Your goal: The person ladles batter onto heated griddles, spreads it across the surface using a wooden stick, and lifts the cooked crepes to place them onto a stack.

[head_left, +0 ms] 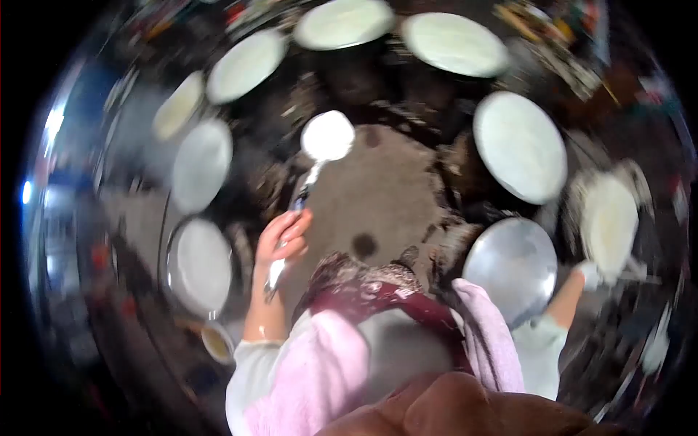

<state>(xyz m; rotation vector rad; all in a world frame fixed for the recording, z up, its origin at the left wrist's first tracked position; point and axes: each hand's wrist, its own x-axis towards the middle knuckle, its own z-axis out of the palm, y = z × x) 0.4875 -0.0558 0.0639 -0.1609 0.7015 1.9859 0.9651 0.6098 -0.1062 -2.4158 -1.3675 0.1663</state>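
Observation:
My left hand (284, 240) is closed around the handle of a metal ladle (305, 190). The ladle's round bowl is bright white and hangs over the bare ground inside a ring of pans. On the right, my right hand (589, 276) is at the lower edge of a container of pale contents (609, 221). That hand looks white and is smeared by motion, so its fingers cannot be made out. Beside my right forearm lies a shiny round metal lid (511, 265). A large white-topped round pan (520, 147) sits just beyond the lid.
Several more white-topped round pans curve around me, among them a far one (345, 24), a far-right one (455, 45) and a near-left one (202, 265). A small bowl (217, 343) stands at lower left. Sticks of wood (563, 62) lie at upper right. Haze hangs on the left.

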